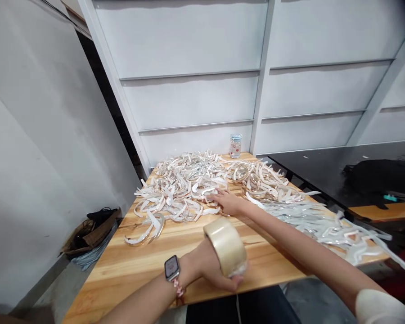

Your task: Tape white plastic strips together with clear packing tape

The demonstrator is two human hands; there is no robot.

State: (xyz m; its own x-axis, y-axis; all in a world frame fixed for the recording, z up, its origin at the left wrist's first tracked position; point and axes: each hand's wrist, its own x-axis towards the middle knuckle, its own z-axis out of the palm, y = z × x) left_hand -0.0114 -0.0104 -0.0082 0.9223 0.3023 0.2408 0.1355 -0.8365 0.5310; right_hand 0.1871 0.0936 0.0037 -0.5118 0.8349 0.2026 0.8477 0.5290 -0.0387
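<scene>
My left hand (216,270) grips a roll of clear packing tape (225,246) over the wooden table's near part, with the fingers curled under the roll. A smartwatch (172,267) sits on that wrist. My right hand (227,201) reaches forward and rests on the edge of a large heap of curved white-and-clear plastic strips (185,184), and it seems to hold nothing. A looser spread of flatter translucent strips (310,220) lies to the right, under my right forearm's line.
The light wooden table (145,265) has its left edge near a white wall (47,135). A clear jar (236,146) stands at the back corner. A black table (324,173) lies to the right. A brown-and-black bag (91,234) sits on the floor at left.
</scene>
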